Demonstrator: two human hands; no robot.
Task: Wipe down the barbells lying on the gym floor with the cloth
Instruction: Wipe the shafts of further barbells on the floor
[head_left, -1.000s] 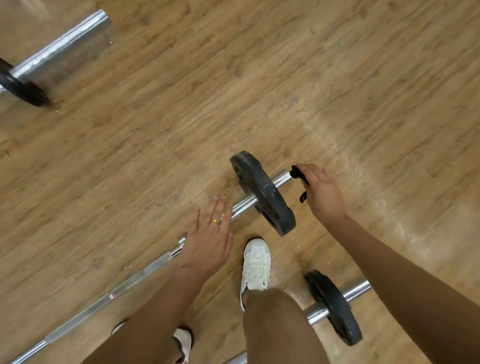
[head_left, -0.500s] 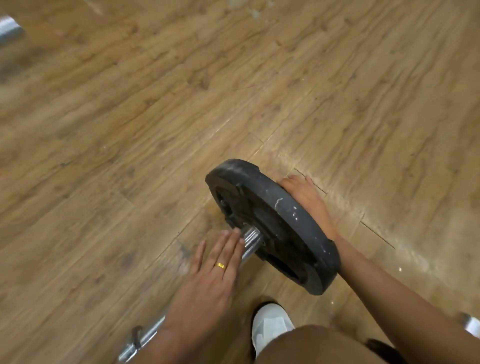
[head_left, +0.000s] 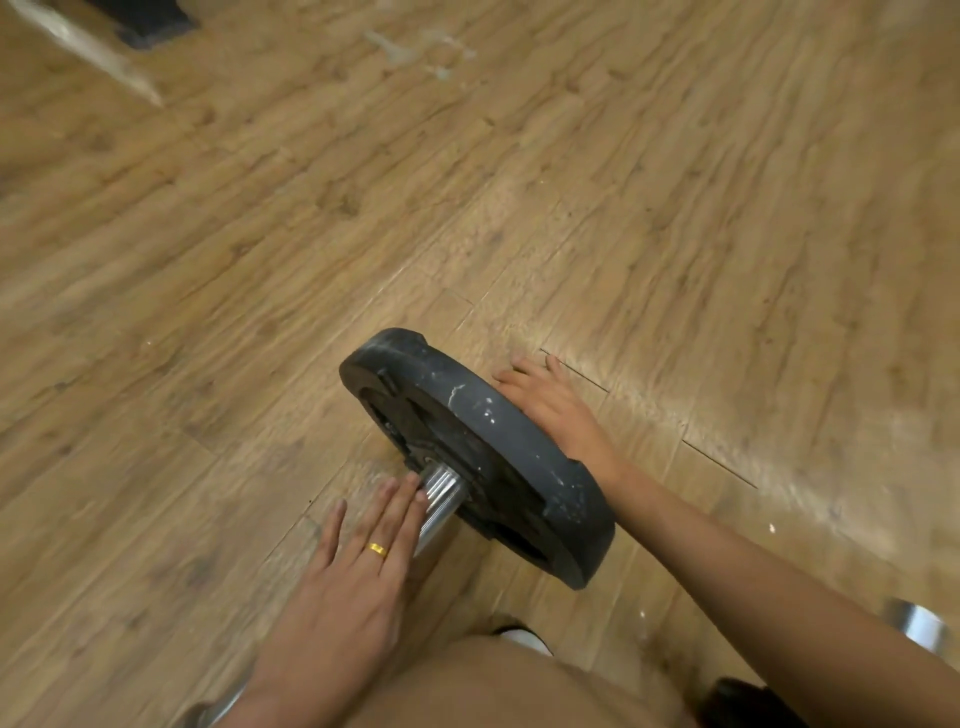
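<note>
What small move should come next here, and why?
Probably ease the plate outward with the right hand while the left hand, flat on the bar, steadies it: the plate covers part of the bar, and no cloth shows yet.

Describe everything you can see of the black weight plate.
The black weight plate is a thick round disc with a matte rim scuffed with white chips. Cut-out openings show in its near face. It stands on edge on the wooden floor, with a ribbed silver bar running through its hub. The right hand lies straight-fingered along its far side. The left hand rests on the bar, its fingertips just short of the plate.
</note>
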